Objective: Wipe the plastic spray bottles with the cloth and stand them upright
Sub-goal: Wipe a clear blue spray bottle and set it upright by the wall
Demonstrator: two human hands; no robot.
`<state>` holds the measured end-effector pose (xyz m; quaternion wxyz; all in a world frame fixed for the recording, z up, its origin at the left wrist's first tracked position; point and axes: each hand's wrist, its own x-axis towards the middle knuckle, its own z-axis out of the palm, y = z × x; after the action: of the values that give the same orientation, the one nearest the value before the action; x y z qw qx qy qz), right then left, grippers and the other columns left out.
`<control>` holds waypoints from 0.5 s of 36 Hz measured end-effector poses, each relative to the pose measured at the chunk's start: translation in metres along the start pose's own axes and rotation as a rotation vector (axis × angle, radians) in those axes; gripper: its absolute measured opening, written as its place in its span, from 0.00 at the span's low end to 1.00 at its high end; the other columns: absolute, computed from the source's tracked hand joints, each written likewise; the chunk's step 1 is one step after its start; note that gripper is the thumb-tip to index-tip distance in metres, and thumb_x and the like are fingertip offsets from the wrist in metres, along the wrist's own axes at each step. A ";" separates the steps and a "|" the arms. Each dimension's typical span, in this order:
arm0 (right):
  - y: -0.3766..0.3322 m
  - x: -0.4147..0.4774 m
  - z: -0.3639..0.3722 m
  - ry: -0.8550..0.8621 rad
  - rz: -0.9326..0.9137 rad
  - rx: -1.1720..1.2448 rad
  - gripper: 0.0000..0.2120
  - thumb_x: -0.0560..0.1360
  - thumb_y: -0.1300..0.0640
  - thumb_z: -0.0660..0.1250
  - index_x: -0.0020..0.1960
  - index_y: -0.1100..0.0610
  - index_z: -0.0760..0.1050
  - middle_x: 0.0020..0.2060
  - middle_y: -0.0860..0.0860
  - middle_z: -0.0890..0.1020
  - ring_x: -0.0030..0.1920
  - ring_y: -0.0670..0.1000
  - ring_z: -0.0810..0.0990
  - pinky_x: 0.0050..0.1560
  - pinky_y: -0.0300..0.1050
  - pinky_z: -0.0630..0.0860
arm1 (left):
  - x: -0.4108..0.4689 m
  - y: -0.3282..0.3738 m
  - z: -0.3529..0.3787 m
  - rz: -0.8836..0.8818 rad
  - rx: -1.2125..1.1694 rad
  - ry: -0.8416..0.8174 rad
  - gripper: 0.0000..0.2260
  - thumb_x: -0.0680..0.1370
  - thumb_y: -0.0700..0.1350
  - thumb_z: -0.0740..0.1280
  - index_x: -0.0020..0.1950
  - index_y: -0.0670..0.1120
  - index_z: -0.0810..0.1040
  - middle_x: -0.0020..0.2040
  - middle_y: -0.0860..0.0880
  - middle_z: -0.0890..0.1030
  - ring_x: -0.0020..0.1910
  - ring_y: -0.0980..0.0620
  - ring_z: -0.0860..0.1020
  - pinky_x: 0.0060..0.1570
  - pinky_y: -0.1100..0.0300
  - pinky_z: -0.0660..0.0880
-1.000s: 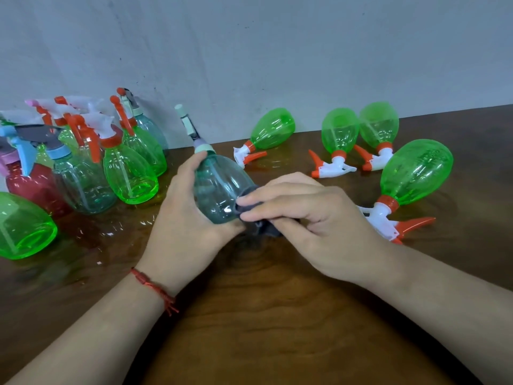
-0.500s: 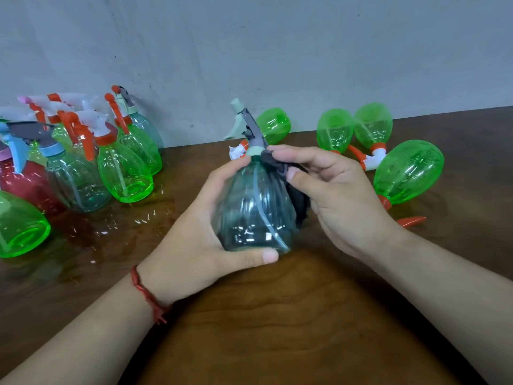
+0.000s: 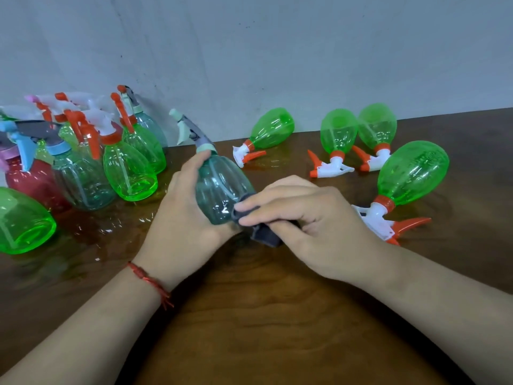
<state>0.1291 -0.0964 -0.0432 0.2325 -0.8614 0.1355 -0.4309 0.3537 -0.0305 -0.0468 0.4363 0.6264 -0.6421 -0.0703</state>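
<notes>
The left hand [image 3: 183, 220] clamps the tilted bottle [image 3: 219, 187], the right hand [image 3: 308, 220] pinches the cloth [image 3: 263, 233] at its four o'clock — a hard rub could knock it into the standing bottles [image 3: 130, 168] at ten o'clock.

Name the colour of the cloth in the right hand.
Dark grey cloth, clearest in the head view.

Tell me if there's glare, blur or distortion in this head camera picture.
Head view: white glints of glare on the glossy brown wooden table beside the upright green plastic spray bottle; head view: the white-and-orange trigger heads at far left look smeared; head view: the table's back edge slants up rightward; the held teal translucent plastic spray bottle is sharp.
</notes>
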 end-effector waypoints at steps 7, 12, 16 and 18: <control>0.002 0.003 -0.004 0.110 0.012 -0.030 0.17 0.80 0.72 0.68 0.58 0.55 0.88 0.61 0.45 0.86 0.64 0.48 0.82 0.67 0.49 0.78 | -0.002 0.006 0.004 -0.013 -0.096 -0.025 0.51 0.63 0.63 0.85 0.81 0.64 0.63 0.73 0.53 0.76 0.71 0.52 0.78 0.72 0.48 0.76; 0.010 0.007 -0.008 0.173 0.192 0.191 0.17 0.81 0.72 0.66 0.60 0.56 0.87 0.62 0.46 0.86 0.68 0.49 0.81 0.73 0.51 0.75 | -0.009 0.017 0.009 0.093 -0.190 -0.183 0.51 0.65 0.56 0.87 0.83 0.58 0.64 0.77 0.52 0.73 0.75 0.48 0.75 0.75 0.44 0.73; 0.013 0.013 -0.014 0.242 0.344 0.585 0.15 0.82 0.73 0.65 0.60 0.59 0.84 0.62 0.52 0.86 0.68 0.49 0.82 0.73 0.49 0.75 | -0.015 0.030 0.008 0.120 -0.396 -0.230 0.50 0.67 0.44 0.87 0.83 0.50 0.63 0.77 0.50 0.74 0.74 0.46 0.77 0.72 0.49 0.76; 0.012 0.013 -0.015 0.265 0.383 0.759 0.15 0.82 0.73 0.65 0.61 0.59 0.84 0.62 0.53 0.86 0.67 0.52 0.82 0.73 0.51 0.76 | -0.016 0.034 0.007 0.110 -0.505 -0.246 0.49 0.67 0.38 0.84 0.83 0.46 0.62 0.77 0.50 0.74 0.74 0.45 0.77 0.69 0.53 0.77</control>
<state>0.1245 -0.1169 -0.0327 0.5884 -0.6119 0.1533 -0.5059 0.3212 -0.0127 -0.0373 0.5006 0.4490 -0.6854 -0.2794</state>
